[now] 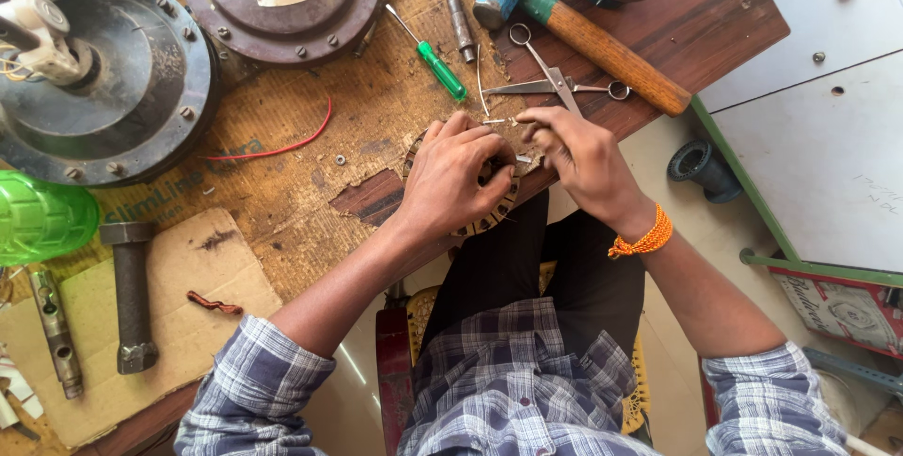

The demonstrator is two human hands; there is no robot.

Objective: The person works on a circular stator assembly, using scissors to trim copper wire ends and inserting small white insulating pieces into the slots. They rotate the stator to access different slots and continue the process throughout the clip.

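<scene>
A round slotted metal ring, like a motor stator core, lies at the near edge of the wooden workbench. My left hand lies over it and grips it from the top. My right hand pinches something thin at the ring's right side; an orange thread band is on that wrist. Most of the ring is hidden under my hands. Scissors lie just beyond my fingers.
A green-handled screwdriver, a wooden-handled hammer and a steel rod lie beyond. Two round fan motor housings sit at left and top. A red wire, a green bottle and a black hammer head are at left.
</scene>
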